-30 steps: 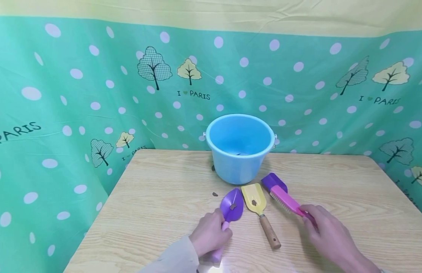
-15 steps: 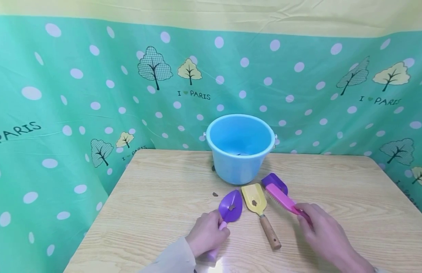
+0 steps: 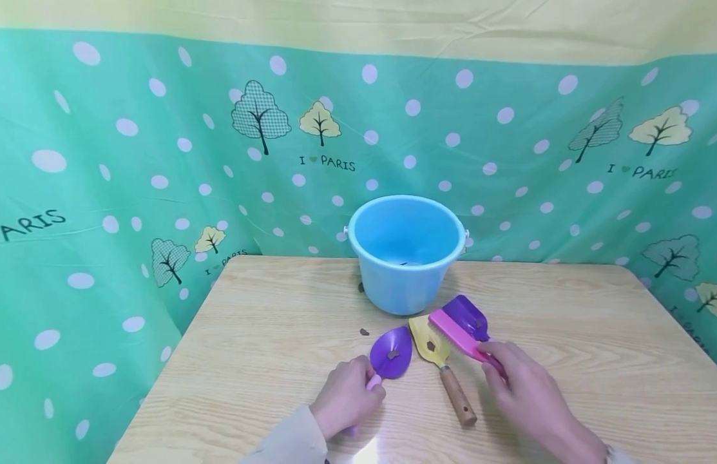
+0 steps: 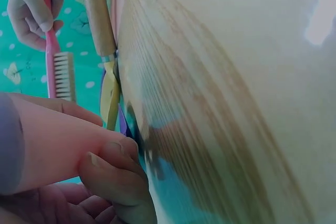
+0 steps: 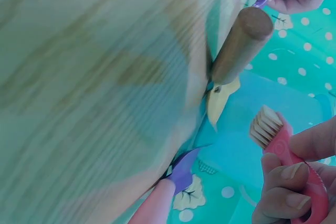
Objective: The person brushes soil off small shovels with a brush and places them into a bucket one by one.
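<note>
My left hand (image 3: 348, 396) grips the pale pink handle of a small purple trowel (image 3: 384, 348); a brown fragment lies on its pointed blade. In the left wrist view the fingers curl round that handle (image 4: 63, 153). A pink brush (image 3: 455, 332) with pale bristles is held by its handle in my right hand (image 3: 532, 396). Its head overlaps the yellow shovel (image 3: 422, 328), which lies on the table between my hands, wooden handle (image 3: 458, 396) toward me, a brown fragment on its blade. Behind the brush lies a second purple shovel (image 3: 465, 312), its pink handle (image 5: 155, 203) visible in the right wrist view.
A light blue bucket (image 3: 401, 283) stands at the back of the wood-grain table (image 3: 265, 341), a small dark bit inside. One brown fragment (image 3: 364, 332) lies left of the purple trowel, another dark piece (image 3: 361, 287) beside the bucket. A green dotted curtain (image 3: 161, 148) hangs behind.
The brush in my right hand has moved left, from over the second purple shovel to over the yellow shovel's blade. My left hand with the purple trowel has shifted slightly left.
</note>
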### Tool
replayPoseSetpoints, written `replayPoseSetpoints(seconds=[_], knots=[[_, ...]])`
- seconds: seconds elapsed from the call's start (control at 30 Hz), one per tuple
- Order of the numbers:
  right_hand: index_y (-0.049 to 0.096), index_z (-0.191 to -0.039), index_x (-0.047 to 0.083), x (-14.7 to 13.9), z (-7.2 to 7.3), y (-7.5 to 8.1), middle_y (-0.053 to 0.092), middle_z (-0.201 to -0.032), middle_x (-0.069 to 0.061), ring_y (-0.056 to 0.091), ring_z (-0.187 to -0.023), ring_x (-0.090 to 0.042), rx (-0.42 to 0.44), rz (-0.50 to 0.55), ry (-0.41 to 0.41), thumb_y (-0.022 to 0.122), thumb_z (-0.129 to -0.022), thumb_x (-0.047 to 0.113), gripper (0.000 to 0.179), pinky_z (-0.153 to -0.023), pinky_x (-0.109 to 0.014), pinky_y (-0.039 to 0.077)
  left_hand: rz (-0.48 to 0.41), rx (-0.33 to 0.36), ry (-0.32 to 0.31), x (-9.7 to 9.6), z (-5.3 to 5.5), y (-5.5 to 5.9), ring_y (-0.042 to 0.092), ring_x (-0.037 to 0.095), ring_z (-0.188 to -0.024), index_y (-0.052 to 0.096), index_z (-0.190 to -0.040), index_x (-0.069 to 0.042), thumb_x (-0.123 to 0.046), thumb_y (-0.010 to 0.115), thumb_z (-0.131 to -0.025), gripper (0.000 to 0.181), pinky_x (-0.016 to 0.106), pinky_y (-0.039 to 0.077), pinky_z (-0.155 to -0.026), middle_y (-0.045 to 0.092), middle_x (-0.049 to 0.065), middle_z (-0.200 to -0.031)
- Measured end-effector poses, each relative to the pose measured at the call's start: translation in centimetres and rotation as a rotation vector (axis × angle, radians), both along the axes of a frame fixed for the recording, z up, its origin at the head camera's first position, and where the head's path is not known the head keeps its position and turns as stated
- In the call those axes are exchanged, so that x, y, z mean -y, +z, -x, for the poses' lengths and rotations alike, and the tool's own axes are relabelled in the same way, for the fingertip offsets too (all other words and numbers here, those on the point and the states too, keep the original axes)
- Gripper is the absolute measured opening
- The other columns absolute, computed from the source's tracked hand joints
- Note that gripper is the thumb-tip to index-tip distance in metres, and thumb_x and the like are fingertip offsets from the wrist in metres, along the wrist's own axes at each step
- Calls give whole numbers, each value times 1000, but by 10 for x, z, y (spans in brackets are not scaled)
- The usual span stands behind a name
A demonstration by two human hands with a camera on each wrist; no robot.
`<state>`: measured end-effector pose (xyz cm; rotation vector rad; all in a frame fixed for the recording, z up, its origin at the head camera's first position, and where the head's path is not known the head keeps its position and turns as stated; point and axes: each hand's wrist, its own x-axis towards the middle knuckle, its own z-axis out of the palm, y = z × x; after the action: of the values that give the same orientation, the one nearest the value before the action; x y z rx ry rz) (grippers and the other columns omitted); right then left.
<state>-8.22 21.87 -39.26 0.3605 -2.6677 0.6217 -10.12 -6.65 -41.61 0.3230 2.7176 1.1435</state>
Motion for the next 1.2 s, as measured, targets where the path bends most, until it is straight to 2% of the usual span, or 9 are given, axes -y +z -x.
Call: replayPoseSetpoints(seconds=[0.23,0.53,0.77,0.93,1.2], knots=[[66,-111,15,14,3,3,59,-88,8,44,-65,0,-26,39,50,70,-78,0,36,-53,-20,40,-9,14,-10,3,2,3,46,8,-34,53,-79,-11,-14,62,-79,9,25,41,-33,52,-2,-62],[66,-108,15,30,5,3,50,-79,16,41,-65,0,-100,51,145,70,-76,0,35,-54,-17,37,-11,83,-1,8,4,17,48,11,-31,56,-85,-7,-16,64,-81,13,29,43,-30,54,1,-61],[66,-108,20,46,3,6,57,-90,15,48,-76,1,-45,49,164,73,-79,4,34,-65,-23,46,-1,119,-3,10,4,25,50,13,-32,57,-89,-5,-16,65,-82,15,31,45,-32,54,2,-61],[66,-110,18,58,1,6,54,-86,17,46,-70,3,26,95,195,71,-80,2,35,-60,-19,45,12,113,-11,13,3,29,49,12,-32,58,-89,-5,-15,65,-81,15,31,45,-32,54,2,-60],[64,-110,22,72,2,6,59,-91,15,54,-80,3,86,149,259,70,-83,2,34,-68,-20,50,16,105,-21,15,3,33,48,10,-30,57,-85,-6,-14,64,-80,12,31,44,-31,55,1,-58]])
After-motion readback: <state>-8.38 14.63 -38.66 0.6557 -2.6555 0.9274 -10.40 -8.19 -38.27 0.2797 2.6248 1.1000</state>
